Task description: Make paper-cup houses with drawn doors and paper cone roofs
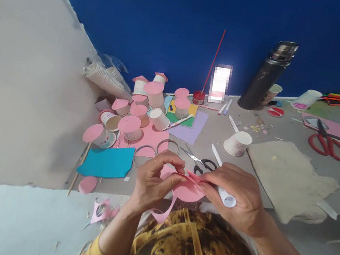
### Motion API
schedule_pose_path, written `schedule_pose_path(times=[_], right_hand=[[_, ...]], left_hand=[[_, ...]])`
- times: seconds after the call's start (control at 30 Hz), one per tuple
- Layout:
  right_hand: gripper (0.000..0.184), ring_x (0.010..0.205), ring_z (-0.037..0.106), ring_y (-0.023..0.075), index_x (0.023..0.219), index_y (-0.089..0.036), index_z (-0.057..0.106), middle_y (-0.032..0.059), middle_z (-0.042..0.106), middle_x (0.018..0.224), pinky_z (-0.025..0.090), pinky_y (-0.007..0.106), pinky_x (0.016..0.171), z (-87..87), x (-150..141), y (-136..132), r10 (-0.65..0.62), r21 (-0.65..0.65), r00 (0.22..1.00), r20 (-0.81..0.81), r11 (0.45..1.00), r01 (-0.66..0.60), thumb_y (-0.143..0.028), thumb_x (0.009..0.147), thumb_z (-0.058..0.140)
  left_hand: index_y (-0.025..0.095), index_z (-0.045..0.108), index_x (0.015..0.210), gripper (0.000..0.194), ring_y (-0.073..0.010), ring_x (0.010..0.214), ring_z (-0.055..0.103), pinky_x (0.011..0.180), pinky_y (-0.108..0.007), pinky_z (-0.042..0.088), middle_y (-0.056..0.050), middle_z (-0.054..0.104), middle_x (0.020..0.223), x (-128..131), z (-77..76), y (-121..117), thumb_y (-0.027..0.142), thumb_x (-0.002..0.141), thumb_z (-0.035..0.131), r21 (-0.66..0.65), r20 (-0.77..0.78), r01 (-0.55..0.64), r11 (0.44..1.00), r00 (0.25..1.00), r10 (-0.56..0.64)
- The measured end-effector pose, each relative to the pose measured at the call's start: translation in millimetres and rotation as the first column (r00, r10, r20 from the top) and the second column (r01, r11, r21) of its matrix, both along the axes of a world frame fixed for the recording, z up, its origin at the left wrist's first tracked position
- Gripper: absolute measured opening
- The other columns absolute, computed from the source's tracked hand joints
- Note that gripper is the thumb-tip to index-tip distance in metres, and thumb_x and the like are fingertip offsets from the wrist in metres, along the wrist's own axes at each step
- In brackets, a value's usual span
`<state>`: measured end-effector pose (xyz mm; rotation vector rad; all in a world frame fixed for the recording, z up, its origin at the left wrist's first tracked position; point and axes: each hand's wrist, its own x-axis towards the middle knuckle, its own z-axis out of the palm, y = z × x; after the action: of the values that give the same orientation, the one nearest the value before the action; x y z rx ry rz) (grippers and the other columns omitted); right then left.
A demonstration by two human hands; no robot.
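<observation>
My left hand [158, 178] pinches the edge of a thin pink paper disc [191, 191] between thumb and fingers. Opposite it, my right hand [236, 194] grips the same paper, where a fold or flap stands up. A cut pink paper strip [164, 213] hangs below the left fingers. Partly behind my right hand is a white tube-like marker [226, 196]; I cannot tell whether the hand holds it or it just lies there. Black-handled scissors [207, 163] lie just beyond the hands, beside two metal rings [169, 146].
Paper cups with pink discs [129, 124] crowd the left, near stacked cups [105, 79] and blue paper [106, 161]. A white cup [237, 143], dark flask [267, 76], cloth [290, 174] and red-handled scissors [328, 145] are right. A phone-like bright screen [220, 84] leans on the blue wall.
</observation>
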<state>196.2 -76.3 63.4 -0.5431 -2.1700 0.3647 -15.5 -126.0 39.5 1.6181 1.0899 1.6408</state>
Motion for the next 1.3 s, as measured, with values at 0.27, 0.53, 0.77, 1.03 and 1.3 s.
schedule_pose_path(times=[0.27,0.53,0.77,1.03,1.3], right_hand=[[0.007,0.065,0.066,0.0175,0.095,-0.023,0.071,0.0031,0.076,0.077,0.047,0.032,0.063,-2.2,0,2,0.069,0.033,0.996,0.056,0.997,-0.07,-0.016,0.094,0.068],[0.01,0.062,0.059,0.0178,0.093,-0.02,0.07,0.0024,0.07,0.07,0.044,0.032,0.063,-0.2,-5,6,0.003,-0.011,0.999,0.043,1.0,-0.003,-0.03,0.094,0.071],[0.013,0.057,0.057,0.0142,0.081,-0.02,0.067,-0.0007,0.067,0.062,0.044,0.029,0.059,2.5,-19,8,-0.048,-0.096,0.997,-0.061,0.995,0.042,-0.02,0.094,0.067],[0.018,0.055,0.056,0.0128,0.076,-0.021,0.064,-0.0023,0.065,0.058,0.044,0.027,0.057,3.0,-19,9,-0.013,-0.133,0.999,-0.036,0.991,0.008,-0.016,0.093,0.063],[0.017,0.056,0.056,0.0124,0.078,-0.019,0.065,-0.0012,0.066,0.061,0.043,0.027,0.058,4.1,-18,10,0.005,-0.119,1.0,-0.022,0.993,-0.007,-0.019,0.094,0.067]], left_hand=[[0.027,0.08,0.102,0.02,-0.0206,0.084,0.066,0.076,-0.035,0.053,-0.006,0.071,0.088,-6,2.7,-4,0.014,0.087,0.075,0.012,-0.11,0.021,1.0,0.994,-0.02],[0.021,0.07,0.078,0.015,-0.017,0.073,0.058,0.068,-0.03,0.043,-0.002,0.064,0.077,8,10.5,-5,0.03,0.091,0.071,-0.277,0.063,-0.045,0.96,0.996,0.065],[0.02,0.069,0.075,0.022,-0.0142,0.068,0.049,0.064,-0.028,0.038,0.0,0.058,0.071,18,12.3,-6,0.037,0.087,0.073,-0.401,0.112,-0.075,0.913,0.985,0.13],[0.02,0.073,0.08,0.009,-0.0145,0.072,0.056,0.066,-0.027,0.042,-0.001,0.067,0.076,14,14.9,-3,0.029,0.083,0.074,-0.437,0.025,-0.101,0.894,0.992,0.125],[0.019,0.074,0.074,0.017,-0.0119,0.067,0.055,0.062,-0.024,0.041,0.001,0.067,0.069,10,16.4,-1,0.033,0.082,0.078,-0.505,0.076,-0.04,0.862,0.993,0.091]])
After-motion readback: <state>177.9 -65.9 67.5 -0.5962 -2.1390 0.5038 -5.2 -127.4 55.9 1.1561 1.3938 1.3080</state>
